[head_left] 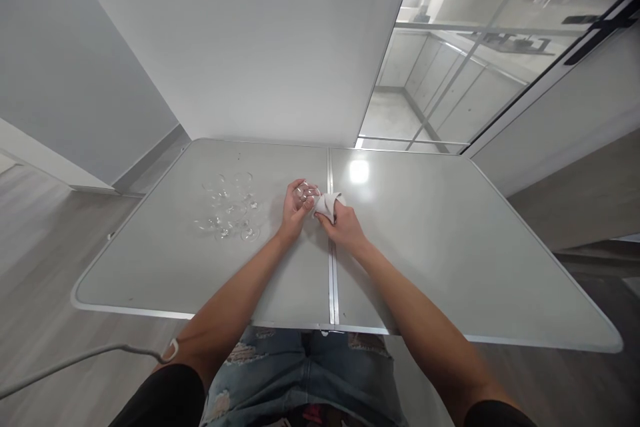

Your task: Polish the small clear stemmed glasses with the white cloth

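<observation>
Above the middle of the table, my left hand point(296, 209) is closed around a clear stemmed glass point(306, 193), tilted on its side. My right hand point(345, 223) grips a white cloth point(329, 204) that is wrapped over the right end of this glass, so that end is hidden. To the left of my hands several small clear glasses point(230, 207) stand close together on the tabletop. Their outlines are faint against the pale surface, and some overlap.
The pale folding table point(425, 267) has a metal seam point(333, 293) down its middle and a metal rim. A white wall point(260, 47) rises behind it. A glass-paned door point(425, 93) stands at the back right. A grey cable point(90, 352) runs near my left arm.
</observation>
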Action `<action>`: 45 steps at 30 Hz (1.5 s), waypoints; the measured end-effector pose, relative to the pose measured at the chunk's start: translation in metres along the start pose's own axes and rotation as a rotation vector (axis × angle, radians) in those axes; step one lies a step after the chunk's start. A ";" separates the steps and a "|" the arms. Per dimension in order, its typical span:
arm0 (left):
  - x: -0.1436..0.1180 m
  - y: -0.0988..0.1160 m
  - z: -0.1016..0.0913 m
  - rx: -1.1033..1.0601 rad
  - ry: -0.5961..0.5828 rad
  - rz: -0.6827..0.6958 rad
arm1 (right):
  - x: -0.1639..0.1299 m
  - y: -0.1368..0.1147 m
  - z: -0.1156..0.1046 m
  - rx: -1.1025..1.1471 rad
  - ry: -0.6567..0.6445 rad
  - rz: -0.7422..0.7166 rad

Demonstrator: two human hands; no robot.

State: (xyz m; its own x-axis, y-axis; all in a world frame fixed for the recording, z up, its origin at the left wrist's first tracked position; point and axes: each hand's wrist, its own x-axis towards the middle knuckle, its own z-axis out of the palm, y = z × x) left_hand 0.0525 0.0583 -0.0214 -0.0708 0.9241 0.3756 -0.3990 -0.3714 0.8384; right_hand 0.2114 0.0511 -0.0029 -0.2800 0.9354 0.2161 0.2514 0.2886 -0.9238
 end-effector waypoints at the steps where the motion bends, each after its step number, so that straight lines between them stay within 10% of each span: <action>1: 0.000 0.000 -0.001 0.002 -0.001 0.002 | 0.000 0.002 0.001 -0.124 0.050 -0.068; 4: 0.001 -0.001 -0.001 0.004 0.016 -0.008 | -0.001 0.002 0.003 -0.175 0.059 -0.080; 12: -0.001 0.000 0.003 0.009 -0.011 -0.013 | -0.001 -0.016 -0.007 0.784 -0.329 0.431; 22: 0.001 0.001 -0.001 0.022 0.001 -0.016 | -0.004 -0.003 0.000 -0.226 0.074 -0.105; 31: -0.001 0.000 0.002 0.020 -0.011 -0.012 | -0.001 -0.013 -0.007 0.686 -0.298 0.371; 39: 0.001 0.000 -0.002 0.015 0.013 -0.006 | -0.004 -0.001 0.002 -0.302 0.079 -0.134; 45: 0.001 0.000 -0.002 0.026 0.021 -0.002 | -0.002 -0.008 -0.001 0.079 -0.037 0.113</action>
State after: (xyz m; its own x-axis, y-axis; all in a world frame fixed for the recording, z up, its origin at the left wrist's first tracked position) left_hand 0.0504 0.0594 -0.0220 -0.0892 0.9262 0.3663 -0.3755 -0.3719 0.8490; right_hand 0.2107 0.0469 0.0048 -0.2878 0.9526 0.0985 0.2101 0.1631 -0.9640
